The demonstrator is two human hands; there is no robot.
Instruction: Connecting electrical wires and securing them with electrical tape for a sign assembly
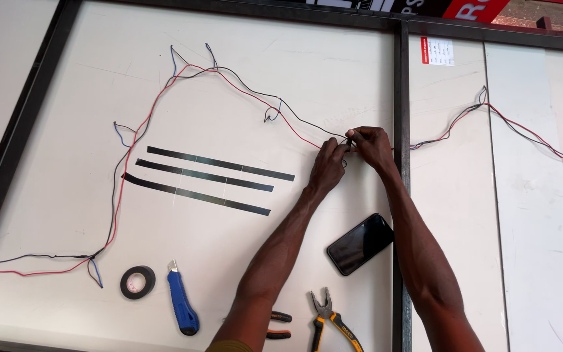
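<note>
Red and black wires (307, 133), thin and twisted, pinched by both hands (350, 153).

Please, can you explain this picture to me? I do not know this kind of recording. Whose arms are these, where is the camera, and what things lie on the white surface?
There is no machine here: a person works with bare hands, and the one camera sits on that person's head, looking down. The left hand and right hand meet and pinch the red and black wires that loop across the white board. On the board lie three dark strips, a roll of black tape, a blue utility knife, a dark phone and pliers. A second tool with red-black handles is partly hidden by the left arm.
</note>
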